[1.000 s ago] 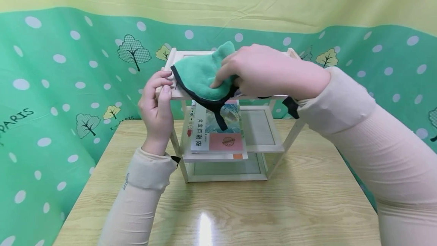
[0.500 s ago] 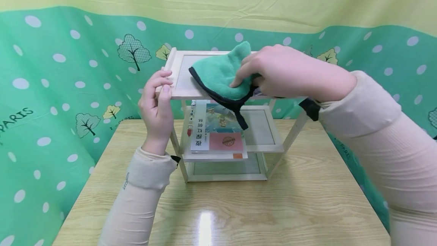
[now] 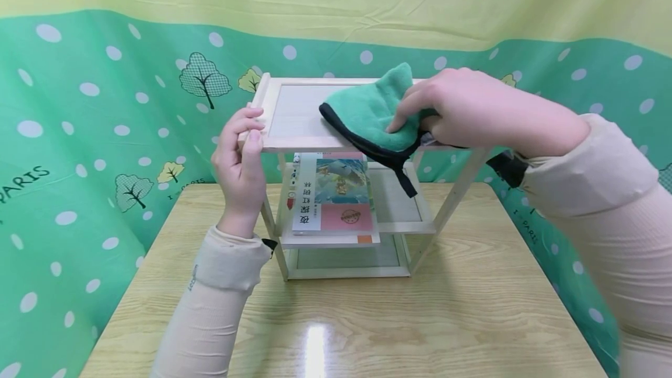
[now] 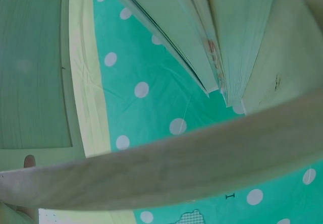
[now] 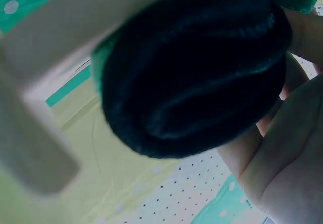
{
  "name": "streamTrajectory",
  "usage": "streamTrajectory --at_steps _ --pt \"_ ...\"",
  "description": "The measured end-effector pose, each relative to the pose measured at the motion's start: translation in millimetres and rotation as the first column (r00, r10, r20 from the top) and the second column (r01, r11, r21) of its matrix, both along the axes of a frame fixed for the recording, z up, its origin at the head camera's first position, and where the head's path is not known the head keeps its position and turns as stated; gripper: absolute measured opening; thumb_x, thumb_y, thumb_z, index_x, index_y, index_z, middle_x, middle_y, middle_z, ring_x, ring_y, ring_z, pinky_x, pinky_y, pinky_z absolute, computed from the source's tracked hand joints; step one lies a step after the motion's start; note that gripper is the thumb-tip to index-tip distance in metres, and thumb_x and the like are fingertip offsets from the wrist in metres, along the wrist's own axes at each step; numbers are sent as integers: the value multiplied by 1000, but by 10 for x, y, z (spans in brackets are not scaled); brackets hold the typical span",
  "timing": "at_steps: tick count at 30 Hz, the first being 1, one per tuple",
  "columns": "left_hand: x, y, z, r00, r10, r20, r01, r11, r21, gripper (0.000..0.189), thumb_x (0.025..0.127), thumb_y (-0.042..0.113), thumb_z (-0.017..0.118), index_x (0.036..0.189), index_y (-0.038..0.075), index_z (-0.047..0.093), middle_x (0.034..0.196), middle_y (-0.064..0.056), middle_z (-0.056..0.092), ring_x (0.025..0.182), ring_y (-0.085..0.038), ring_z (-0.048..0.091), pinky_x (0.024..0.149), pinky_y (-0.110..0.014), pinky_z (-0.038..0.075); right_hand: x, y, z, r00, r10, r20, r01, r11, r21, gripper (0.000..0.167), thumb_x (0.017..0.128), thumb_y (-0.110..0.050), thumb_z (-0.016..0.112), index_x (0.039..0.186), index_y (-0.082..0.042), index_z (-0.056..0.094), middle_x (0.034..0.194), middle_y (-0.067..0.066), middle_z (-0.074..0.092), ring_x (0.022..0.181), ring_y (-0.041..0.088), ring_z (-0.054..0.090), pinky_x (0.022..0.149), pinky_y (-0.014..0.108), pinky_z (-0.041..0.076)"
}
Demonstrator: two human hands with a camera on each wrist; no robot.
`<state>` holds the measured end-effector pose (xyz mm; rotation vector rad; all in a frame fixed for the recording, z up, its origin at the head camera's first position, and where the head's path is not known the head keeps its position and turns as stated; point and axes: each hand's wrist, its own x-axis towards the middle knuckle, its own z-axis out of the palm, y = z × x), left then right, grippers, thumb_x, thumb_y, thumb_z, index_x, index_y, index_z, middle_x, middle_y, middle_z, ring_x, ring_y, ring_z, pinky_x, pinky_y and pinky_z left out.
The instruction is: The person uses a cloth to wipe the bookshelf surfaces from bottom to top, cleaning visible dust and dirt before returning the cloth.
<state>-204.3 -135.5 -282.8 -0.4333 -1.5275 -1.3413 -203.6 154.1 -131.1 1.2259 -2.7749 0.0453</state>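
A green cloth (image 3: 367,112) with a black edge and a hanging black loop lies bunched on the top board of a white wooden shelf rack (image 3: 296,115). My right hand (image 3: 457,107) grips it from the right, fingers pressing into the fabric. In the right wrist view the dark underside of the cloth (image 5: 197,77) fills the middle, beside my palm. My left hand (image 3: 238,162) holds the left end of the top board, thumb in front and fingers over the side rail. The left wrist view shows one fingertip (image 4: 30,161) at the frame.
Books (image 3: 341,191) lie stacked on the middle shelf, left side, the top one with a picture cover. The rack stands on a wood-grain table (image 3: 367,325). Behind it hangs a green and yellow curtain (image 3: 157,74) with dots and trees.
My right hand has slid the cloth rightward along the top board, uncovering its left part. My left hand has stayed at the board's left end.
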Motion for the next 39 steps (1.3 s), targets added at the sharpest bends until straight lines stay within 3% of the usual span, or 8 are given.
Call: streamTrajectory --at_steps 23,39 --pt "-10 15 -28 1000 -24 -10 25 1000 7 33 87 20 49 95 -10 61 116 -23 67 127 -24 58 105 -39 52 3 104 -26 1000 3 -7 -3 999 -47 55 74 13 45 99 -24 77 102 -6 72 80 18 51 59 27 36" --pt "-8 4 -19 999 -50 -8 50 998 25 31 88 17 49 96 -11 59 117 -22 66 127 -24 57 109 -40 50 33 -30 -47 1000 -5 -9 5 997 -82 49 80 10 49 100 -25 77 101 -4 70 78 20 54 63 30 40"
